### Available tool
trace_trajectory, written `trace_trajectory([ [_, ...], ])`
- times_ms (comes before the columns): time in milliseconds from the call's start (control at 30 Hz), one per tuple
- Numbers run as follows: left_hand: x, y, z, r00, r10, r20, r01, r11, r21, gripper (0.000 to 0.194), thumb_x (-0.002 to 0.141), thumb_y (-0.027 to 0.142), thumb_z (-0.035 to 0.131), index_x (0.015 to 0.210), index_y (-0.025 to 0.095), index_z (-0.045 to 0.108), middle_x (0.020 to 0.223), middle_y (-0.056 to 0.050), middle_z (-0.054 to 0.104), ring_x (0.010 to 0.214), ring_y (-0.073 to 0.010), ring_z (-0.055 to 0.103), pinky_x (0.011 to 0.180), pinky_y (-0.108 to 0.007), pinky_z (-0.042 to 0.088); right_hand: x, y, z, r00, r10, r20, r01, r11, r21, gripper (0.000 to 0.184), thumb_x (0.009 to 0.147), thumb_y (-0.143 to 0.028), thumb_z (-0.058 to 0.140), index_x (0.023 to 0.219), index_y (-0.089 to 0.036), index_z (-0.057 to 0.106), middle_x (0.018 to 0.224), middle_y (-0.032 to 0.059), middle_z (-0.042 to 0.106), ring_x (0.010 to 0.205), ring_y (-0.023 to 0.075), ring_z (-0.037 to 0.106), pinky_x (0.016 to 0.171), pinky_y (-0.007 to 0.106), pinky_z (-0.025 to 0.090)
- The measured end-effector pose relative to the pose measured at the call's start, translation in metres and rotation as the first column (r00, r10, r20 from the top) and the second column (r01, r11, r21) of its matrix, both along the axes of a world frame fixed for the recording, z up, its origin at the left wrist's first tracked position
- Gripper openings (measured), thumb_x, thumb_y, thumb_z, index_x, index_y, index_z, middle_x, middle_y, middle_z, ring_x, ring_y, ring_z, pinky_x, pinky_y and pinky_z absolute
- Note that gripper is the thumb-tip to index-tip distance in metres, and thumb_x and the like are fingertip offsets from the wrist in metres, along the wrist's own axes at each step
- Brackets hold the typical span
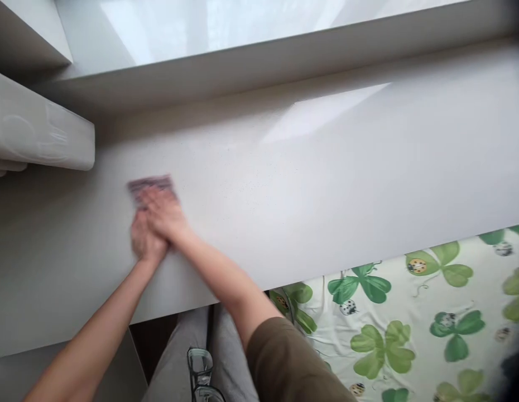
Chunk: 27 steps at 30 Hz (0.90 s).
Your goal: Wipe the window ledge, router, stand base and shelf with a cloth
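Small folded pink-and-grey patterned cloth [150, 185] lies flat on pale grey stone ledge [284, 190], long axis running roughly L-R along ledge, just ahead of both hands. Far L, white moulded plastic casing [33, 125] sits well apart. L hand [145, 240], blurred, partly under R, fingers hidden: can't tell if it has hold of anything. R hand [165, 215], olive sleeve [284, 363] on its arm, lies open, fingers flat on cloth's near edge w/ no visible grip, so it's nearer cloth. Below, clear-framed glasses [200, 365] rest on grey trousers [230, 340]; far R, white sheet [335, 340] w/ green clover & ladybird print
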<state>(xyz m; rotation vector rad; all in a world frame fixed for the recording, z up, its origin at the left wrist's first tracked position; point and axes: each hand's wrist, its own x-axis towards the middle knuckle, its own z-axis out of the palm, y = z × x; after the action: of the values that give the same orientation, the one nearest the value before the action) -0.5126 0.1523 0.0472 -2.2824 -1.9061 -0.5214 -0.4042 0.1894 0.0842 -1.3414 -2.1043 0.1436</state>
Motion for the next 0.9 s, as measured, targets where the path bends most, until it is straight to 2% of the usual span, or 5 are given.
trace_trajectory([
  [233,0.263,-0.047,-0.031,0.724,-0.68,-0.114,0.659,0.731,-0.175,0.061,0.093,0.018,0.034,0.153,0.009,0.035,0.16,-0.012,0.034,0.149,-0.0191,0.029,0.123,-0.036,0.026,0.264,-0.107,-0.08,0.632,-0.768,-0.106,0.761,0.641,-0.105,0.063,0.096,-0.036,0.029,0.154,-0.013,0.036,0.161,0.015,0.031,0.155,0.0264,0.015,0.124,0.055,0.015],
  [367,0.2,-0.084,-0.063,0.686,-0.704,-0.183,0.687,0.71,-0.155,0.065,0.089,0.017,0.037,0.154,0.012,0.036,0.158,-0.009,0.039,0.148,-0.0167,0.033,0.121,-0.033,0.03,0.204,-0.145,-0.115,0.512,-0.841,-0.176,0.84,0.533,-0.103,0.063,0.095,-0.036,0.032,0.155,-0.015,0.037,0.161,0.0166,0.032,0.155,0.0264,0.011,0.123,0.056,0.017],
  [600,-0.023,-0.047,-0.043,1.0,-0.024,-0.003,0.024,0.999,0.049,0.056,0.092,0.023,0.036,0.142,0.003,0.049,0.146,-0.025,0.05,0.143,-0.0322,0.041,0.117,-0.05,0.035,-0.009,-0.044,-0.038,0.999,-0.041,0.016,0.041,0.999,0.03,0.06,0.098,-0.032,0.039,0.155,-0.015,0.033,0.163,0.0106,0.026,0.154,0.0251,0.019,0.126,0.049,0.02],
  [767,-0.022,0.049,0.04,0.941,0.269,0.207,-0.306,0.934,0.181,0.062,0.097,0.028,0.035,0.148,-0.007,0.032,0.155,-0.029,0.034,0.148,-0.0353,0.029,0.119,-0.053,0.028,-0.05,0.084,0.053,0.954,0.215,0.21,-0.251,0.955,0.16,0.054,0.101,-0.029,0.024,0.148,-0.011,0.044,0.16,0.0062,0.033,0.152,0.0198,0.024,0.126,0.038,0.017],
  [900,0.046,0.114,0.094,0.94,0.235,0.246,-0.286,0.939,0.193,0.062,0.096,0.025,0.042,0.151,-0.001,0.028,0.16,-0.021,0.03,0.149,-0.033,0.025,0.122,-0.051,0.022,0.006,0.153,0.097,0.96,0.121,0.251,-0.184,0.951,0.247,0.068,0.096,-0.024,0.001,0.141,-0.005,0.048,0.153,0.0076,0.041,0.147,0.0226,0.029,0.118,0.044,0.019],
])
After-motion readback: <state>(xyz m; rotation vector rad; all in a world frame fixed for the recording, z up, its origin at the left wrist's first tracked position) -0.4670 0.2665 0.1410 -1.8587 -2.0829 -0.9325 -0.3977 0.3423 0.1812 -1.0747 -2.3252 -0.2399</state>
